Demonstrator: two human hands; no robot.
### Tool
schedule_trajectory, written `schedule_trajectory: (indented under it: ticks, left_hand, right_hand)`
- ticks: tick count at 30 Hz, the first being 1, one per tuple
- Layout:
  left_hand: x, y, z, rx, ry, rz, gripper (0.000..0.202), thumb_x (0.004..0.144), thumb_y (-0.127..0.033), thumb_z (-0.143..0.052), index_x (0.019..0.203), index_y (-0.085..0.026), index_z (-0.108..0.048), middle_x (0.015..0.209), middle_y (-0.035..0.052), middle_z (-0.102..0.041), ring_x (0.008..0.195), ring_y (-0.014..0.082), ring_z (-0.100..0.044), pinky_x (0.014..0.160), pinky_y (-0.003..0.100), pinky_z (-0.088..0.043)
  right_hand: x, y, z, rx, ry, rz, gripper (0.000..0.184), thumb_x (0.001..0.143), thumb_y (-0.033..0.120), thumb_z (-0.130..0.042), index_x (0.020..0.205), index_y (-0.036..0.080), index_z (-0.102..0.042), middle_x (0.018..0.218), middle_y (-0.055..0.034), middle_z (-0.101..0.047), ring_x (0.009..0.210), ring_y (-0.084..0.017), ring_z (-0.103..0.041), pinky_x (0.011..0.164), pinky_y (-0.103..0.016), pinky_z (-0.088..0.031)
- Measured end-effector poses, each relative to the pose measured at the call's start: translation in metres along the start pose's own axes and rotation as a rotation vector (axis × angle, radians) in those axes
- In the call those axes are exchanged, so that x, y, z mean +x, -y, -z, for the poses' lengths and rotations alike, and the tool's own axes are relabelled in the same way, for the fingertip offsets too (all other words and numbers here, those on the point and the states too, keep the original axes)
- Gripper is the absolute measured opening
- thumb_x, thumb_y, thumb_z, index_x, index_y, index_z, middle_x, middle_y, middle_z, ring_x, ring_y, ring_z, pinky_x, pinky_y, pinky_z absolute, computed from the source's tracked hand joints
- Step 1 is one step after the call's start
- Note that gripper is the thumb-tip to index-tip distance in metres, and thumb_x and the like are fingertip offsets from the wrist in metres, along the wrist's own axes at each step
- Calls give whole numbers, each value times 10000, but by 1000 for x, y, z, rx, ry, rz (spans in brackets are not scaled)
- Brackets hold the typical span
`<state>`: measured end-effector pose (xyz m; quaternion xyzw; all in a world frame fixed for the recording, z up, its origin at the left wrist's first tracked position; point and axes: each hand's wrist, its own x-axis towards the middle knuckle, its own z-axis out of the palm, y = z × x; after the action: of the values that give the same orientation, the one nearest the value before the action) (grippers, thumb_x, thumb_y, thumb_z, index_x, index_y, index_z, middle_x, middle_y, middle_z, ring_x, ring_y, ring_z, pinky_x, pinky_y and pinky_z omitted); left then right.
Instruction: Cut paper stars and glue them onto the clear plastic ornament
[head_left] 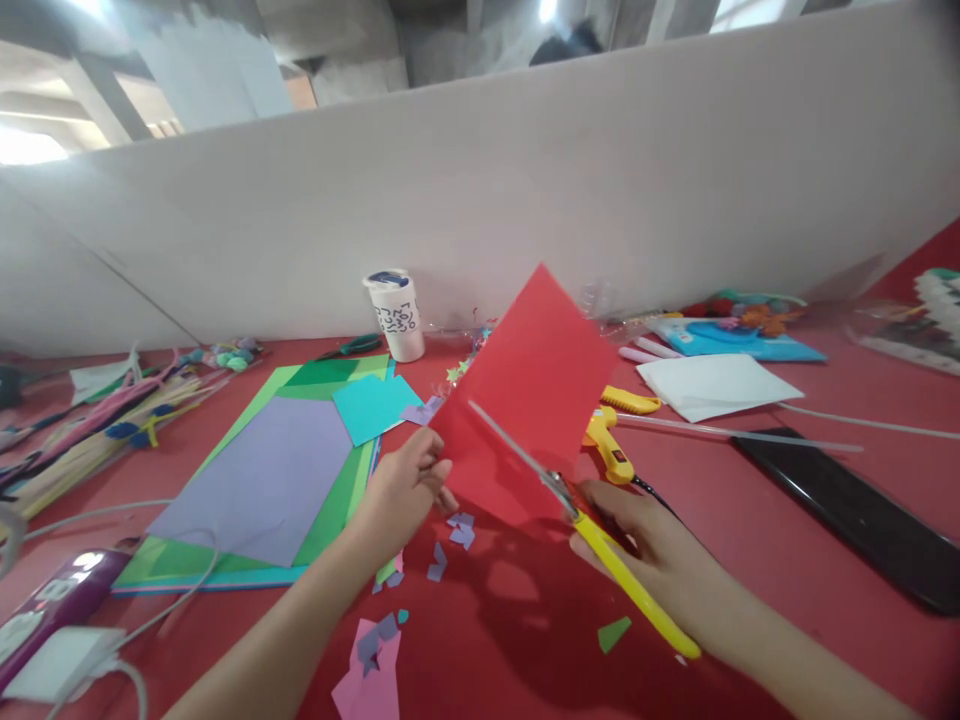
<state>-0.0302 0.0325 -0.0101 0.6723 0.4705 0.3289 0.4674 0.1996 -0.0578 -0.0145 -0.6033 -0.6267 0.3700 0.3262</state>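
A sheet of red paper (536,360) stands tilted above the red table, one corner pointing up. My left hand (412,475) pinches it at its left corner. My right hand (637,550) is closed on a pair of scissors with yellow handles (630,590). Their metal blade lies across the front of the red sheet, pointing up and left. Whether the other blade is behind the paper I cannot tell. Below my hands lie purple paper scraps (463,530), a pink cut piece (371,680) and a green scrap (615,634).
At left, a purple sheet (262,480) and a turquoise sheet (371,408) lie on green paper (337,530). A white cup (397,315) stands by the partition (487,190). A yellow glue gun (611,450), white paper pad (716,385) and black phone-like slab (847,510) lie right.
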Motion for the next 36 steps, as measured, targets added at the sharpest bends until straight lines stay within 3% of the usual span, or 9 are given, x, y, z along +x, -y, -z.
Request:
schedule_trajectory:
  ticks: [3,5,8,12,18,22,28,31,36]
  left_hand:
    - [2,-6,-2,-239,-134,-8,147,814,-281,-520,819,-231,-381,525,-113,-513,496,158,-664,515,269,-514]
    - [3,-10,0,-390,-247,-42,196,802,-274,-561,848,-227,-376,541,-107,-558,527,157,-679,539,265,-528]
    - [3,-13,2,-572,-377,-85,268,757,-238,-634,866,-222,-390,580,-102,-597,565,155,-694,566,253,-538]
    - [0,-17,0,-677,-472,-111,328,715,-236,-680,865,-229,-388,576,-104,-603,581,167,-702,566,255,-549]
    - [-9,-18,-17,-722,-407,-56,296,739,-226,-671,844,-229,-393,541,-105,-587,592,164,-703,572,246,-554]
    - [-15,-17,-24,-752,-352,-9,294,763,-224,-664,845,-230,-381,561,-87,-626,582,147,-698,593,237,-560]
    - [-17,-16,-27,-780,-332,12,295,763,-235,-676,823,-228,-387,535,-111,-561,607,132,-700,618,215,-563]
    - [-16,-15,-28,-783,-334,8,294,760,-243,-681,818,-226,-393,536,-113,-536,604,134,-699,619,223,-567]
    - [-14,-15,-24,-735,-338,17,275,775,-226,-654,835,-224,-386,535,-112,-560,577,122,-689,601,214,-556]
  right_hand:
    - [-4,5,3,175,-44,-38,329,731,508,-606,673,242,-421,637,27,-408,585,-158,-424,512,-251,-391]
    - [-8,7,6,172,-27,-56,333,665,505,-663,704,243,-461,638,20,-435,575,-164,-437,512,-259,-411]
    - [-13,4,10,102,97,-55,324,631,471,-717,766,241,-534,620,16,-481,549,-165,-443,477,-253,-395]
    - [-14,-1,10,73,271,-66,299,751,502,-634,721,224,-527,605,25,-489,527,-138,-423,491,-236,-378]
    - [-13,-1,-2,242,332,-80,422,799,620,-522,741,210,-439,637,59,-357,511,-95,-351,455,-199,-348]
    - [-14,0,-8,324,294,-111,460,800,656,-489,708,222,-369,588,85,-304,465,-76,-316,427,-187,-344]
    - [-16,3,-13,368,230,-180,509,783,707,-467,672,223,-354,531,105,-298,393,-52,-276,383,-176,-328]
    - [-14,3,-16,328,188,-242,529,787,732,-417,649,227,-341,447,124,-271,332,-45,-247,333,-168,-258]
    - [-10,-2,-11,277,207,-185,524,797,714,-436,634,234,-305,424,124,-262,305,-36,-234,300,-166,-173]
